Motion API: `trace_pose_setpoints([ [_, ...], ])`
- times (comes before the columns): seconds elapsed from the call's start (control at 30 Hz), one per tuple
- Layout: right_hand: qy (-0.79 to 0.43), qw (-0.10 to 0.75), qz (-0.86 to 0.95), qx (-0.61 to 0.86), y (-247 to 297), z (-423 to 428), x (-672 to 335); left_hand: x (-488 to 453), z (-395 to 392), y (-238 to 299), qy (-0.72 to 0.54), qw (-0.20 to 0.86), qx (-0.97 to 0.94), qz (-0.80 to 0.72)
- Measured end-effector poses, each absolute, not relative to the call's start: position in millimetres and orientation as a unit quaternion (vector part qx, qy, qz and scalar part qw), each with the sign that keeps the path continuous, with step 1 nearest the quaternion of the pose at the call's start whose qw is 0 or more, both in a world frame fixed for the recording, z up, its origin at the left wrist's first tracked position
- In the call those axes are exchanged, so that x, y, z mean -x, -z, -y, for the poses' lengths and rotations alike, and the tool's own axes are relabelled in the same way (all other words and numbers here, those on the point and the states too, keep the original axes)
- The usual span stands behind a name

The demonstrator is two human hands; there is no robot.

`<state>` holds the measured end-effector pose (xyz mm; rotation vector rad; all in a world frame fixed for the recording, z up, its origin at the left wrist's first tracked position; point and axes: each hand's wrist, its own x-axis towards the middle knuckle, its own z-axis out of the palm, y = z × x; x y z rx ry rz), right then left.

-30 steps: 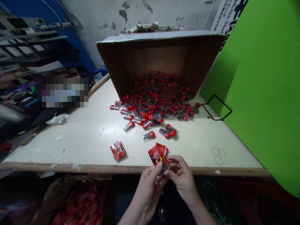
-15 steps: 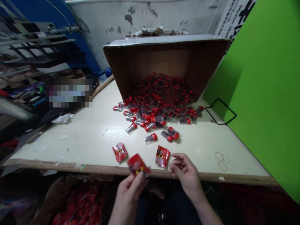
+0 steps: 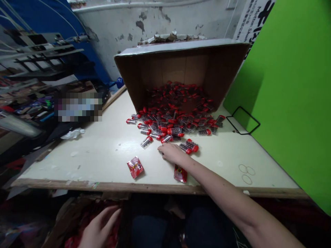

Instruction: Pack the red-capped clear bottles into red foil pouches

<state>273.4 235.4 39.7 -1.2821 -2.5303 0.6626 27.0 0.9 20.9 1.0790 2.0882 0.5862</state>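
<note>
My right hand (image 3: 170,152) reaches across the table, fingers curled down over one small clear container with a red cap. That container is almost wholly hidden under the fingers. Just behind the hand, two similar containers filled with dark balls (image 3: 190,146) lie side by side. A red printed packet (image 3: 180,174) is partly covered by my right forearm; another red packet (image 3: 135,167) lies to the left. Below the table edge, my left hand (image 3: 102,224) hangs over the red packets (image 3: 73,241) in a carton, slightly blurred, its fingers stretched out and nothing visible in them.
A cardboard box (image 3: 129,79) on its side spills a heap of red-capped containers (image 3: 173,120) onto the table (image 3: 103,155). Right of it are a black wire frame (image 3: 243,133), several thin rings (image 3: 247,179) and a green panel (image 3: 289,103). Machinery (image 3: 46,51) stands at left.
My left hand has moved down and left, off the table, and the red packet it held is no longer in it. My right hand has reached forward and left onto a red-capped container.
</note>
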Motion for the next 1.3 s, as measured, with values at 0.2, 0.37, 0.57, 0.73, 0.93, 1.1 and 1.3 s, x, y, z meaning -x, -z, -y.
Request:
trace_pose_setpoints([
  [0.2, -0.183, 0.17, 0.843, 0.476, -50, -231, -305, -176, -110, -31, -0.31, 0.364, -0.559, -0.678],
  [0.37, -0.206, 0.351, 0.721, 0.561, -57, -194, -368, -213, -148, -3, -0.308, 0.325, -0.549, -0.706],
  [0.57, -0.419, 0.495, 0.498, 0.576, -29, -152, -381, -203, -144, 0, -0.324, 0.372, -0.536, -0.686],
  [0.73, -0.413, 0.473, 0.49, 0.605, -10, -142, -355, -193, -141, -4, -0.334, 0.413, -0.521, -0.668],
  [0.93, -0.397, 0.48, 0.486, 0.613, -18, -137, -361, -178, -139, -10, -0.369, 0.45, -0.484, -0.654],
  [1.1, -0.461, 0.526, 0.418, 0.58, -32, -123, -372, -176, -136, -20, -0.443, 0.477, -0.405, -0.642],
  [1.3, -0.508, 0.524, 0.397, 0.556, -32, -98, -365, -190, -135, -32, -0.578, 0.622, -0.12, -0.515],
])
